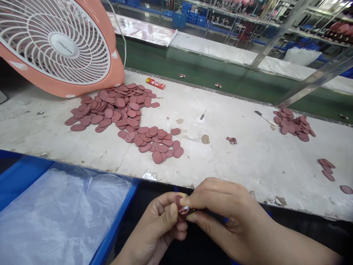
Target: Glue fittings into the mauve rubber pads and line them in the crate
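Note:
My left hand (160, 224) and my right hand (223, 213) meet below the near edge of the white worktable (242, 162). Both pinch one small dusky-pink oval piece (179, 206) with a tiny shiny part on it. Fingers of both hands are curled and pressed together around it, hiding most of the piece. A large heap of the same pink oval pieces (121, 110) lies on the table ahead to the left, trailing toward the middle. A smaller heap (293, 125) lies at the far right.
A pink and white fan (60, 44) stands at the back left. A blue bin lined with clear plastic (55, 213) sits at the lower left. A red tube (156, 83), a small white bottle (194, 129), scraps and a thin tool (263, 117) lie on the table. A green conveyor belt (209, 73) runs behind.

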Motion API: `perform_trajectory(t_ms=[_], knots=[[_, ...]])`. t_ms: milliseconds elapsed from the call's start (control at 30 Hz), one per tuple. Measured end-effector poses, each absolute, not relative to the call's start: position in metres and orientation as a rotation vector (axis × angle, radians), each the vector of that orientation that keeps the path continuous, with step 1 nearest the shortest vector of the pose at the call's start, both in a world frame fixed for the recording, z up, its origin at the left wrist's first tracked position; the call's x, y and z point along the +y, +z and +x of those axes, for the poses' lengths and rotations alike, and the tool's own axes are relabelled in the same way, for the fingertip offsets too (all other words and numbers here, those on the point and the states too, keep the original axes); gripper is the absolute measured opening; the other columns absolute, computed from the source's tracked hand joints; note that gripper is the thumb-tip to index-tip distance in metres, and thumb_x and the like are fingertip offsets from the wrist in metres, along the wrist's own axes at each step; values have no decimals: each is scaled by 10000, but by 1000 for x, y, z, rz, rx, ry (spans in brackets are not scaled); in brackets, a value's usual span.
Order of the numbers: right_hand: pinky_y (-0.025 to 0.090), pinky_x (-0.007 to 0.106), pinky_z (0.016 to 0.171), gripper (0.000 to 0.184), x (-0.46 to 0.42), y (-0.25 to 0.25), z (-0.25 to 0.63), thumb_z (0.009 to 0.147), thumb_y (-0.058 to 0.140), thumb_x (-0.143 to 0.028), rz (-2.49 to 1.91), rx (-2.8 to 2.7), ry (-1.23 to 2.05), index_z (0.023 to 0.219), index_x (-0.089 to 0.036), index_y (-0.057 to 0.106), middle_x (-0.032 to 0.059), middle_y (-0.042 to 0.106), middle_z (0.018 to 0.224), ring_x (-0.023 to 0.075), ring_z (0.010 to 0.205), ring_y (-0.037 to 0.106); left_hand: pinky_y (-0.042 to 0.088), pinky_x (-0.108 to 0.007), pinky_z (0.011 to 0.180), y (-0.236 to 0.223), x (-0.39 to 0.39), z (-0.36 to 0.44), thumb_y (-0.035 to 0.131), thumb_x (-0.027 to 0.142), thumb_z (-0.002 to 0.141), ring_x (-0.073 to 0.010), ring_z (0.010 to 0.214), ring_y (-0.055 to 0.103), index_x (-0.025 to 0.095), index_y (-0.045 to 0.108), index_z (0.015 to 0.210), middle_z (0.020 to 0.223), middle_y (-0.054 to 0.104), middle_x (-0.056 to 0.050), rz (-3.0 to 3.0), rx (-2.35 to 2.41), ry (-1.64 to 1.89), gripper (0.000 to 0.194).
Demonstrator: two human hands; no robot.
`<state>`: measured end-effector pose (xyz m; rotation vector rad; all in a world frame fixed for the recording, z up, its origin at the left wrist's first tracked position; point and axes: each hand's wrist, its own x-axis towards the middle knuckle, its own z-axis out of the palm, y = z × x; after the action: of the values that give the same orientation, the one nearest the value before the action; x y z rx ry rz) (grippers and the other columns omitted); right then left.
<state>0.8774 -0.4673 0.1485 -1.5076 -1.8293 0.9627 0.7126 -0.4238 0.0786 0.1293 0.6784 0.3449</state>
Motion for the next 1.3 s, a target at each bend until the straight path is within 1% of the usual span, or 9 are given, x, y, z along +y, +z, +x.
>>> perform_trajectory(t_ms=[167, 267, 333, 500, 700, 833, 933, 1033, 1300], knots=[[487, 238, 759, 191, -467, 153, 879, 911, 582, -100, -1535, -1842, 1012, 1063, -193, 652, 20, 678, 913, 123, 834, 610, 513, -132, 499, 75, -421, 712, 856, 320, 668, -39, 517, 554, 132, 751, 798, 614, 616, 21, 172, 611, 339, 251], [485, 223, 857, 367, -469, 156, 885, 881, 671, -169, -1562, -1804, 977, 1231, -236, 582, 7, 670, 1061, 117, 961, 603, 512, -121, 496, 72, -418, 709, 840, 333, 688, -30, 522, 549, 151, 767, 844, 653, 647, 6, 129, 602, 305, 250], [485, 201, 847, 444, -471, 155, 890, 872, 695, -202, -1595, -1760, 879, 1288, -249, 547, -4, 660, 1054, 101, 939, 598, 503, -109, 480, 68, -417, 706, 832, 350, 699, -26, 518, 554, 170, 774, 905, 674, 671, -4, 46, 583, 286, 280], [500, 193, 778, 262, -472, 146, 891, 905, 629, -151, -1560, -1658, 835, 1156, -228, 635, -2, 660, 974, 88, 866, 602, 492, -105, 452, 60, -418, 702, 780, 341, 768, -30, 525, 553, 159, 768, 948, 704, 691, -25, -44, 511, 287, 256], [497, 196, 785, 300, -472, 140, 881, 896, 633, -122, -1469, -1605, 896, 1177, -229, 638, -5, 671, 956, 84, 866, 604, 515, -130, 449, 61, -416, 703, 790, 370, 748, -30, 516, 492, 161, 773, 857, 704, 669, -9, 130, 492, 345, 236], [528, 220, 756, 301, -475, 139, 881, 846, 688, -135, -1377, -1640, 780, 1143, -161, 650, 37, 664, 937, 122, 862, 627, 536, -149, 521, 71, -415, 700, 830, 383, 690, -64, 549, 606, 243, 771, 991, 694, 712, 12, 340, 569, 469, 337], [539, 241, 717, 336, -479, 137, 883, 839, 689, -123, -1314, -1729, 645, 1168, -148, 631, 53, 639, 935, 140, 843, 613, 540, -158, 559, 76, -412, 697, 810, 298, 731, -111, 651, 690, 316, 770, 1012, 813, 765, 6, 475, 458, 562, 285], [546, 253, 706, 345, -479, 133, 884, 863, 670, -128, -1311, -1803, 580, 1200, -154, 601, 62, 618, 965, 144, 848, 604, 547, -174, 547, 77, -407, 695, 789, 239, 755, -132, 692, 699, 351, 763, 1036, 862, 752, 19, 573, 380, 591, 304], [536, 182, 628, 166, -467, 134, 872, 897, 643, -121, -1322, -1874, 483, 1057, -124, 687, 38, 606, 849, 95, 744, 598, 498, -149, 526, 84, -409, 701, 854, 355, 661, -79, 579, 624, 309, 797, 933, 693, 713, 33, 484, 536, 557, 282]])
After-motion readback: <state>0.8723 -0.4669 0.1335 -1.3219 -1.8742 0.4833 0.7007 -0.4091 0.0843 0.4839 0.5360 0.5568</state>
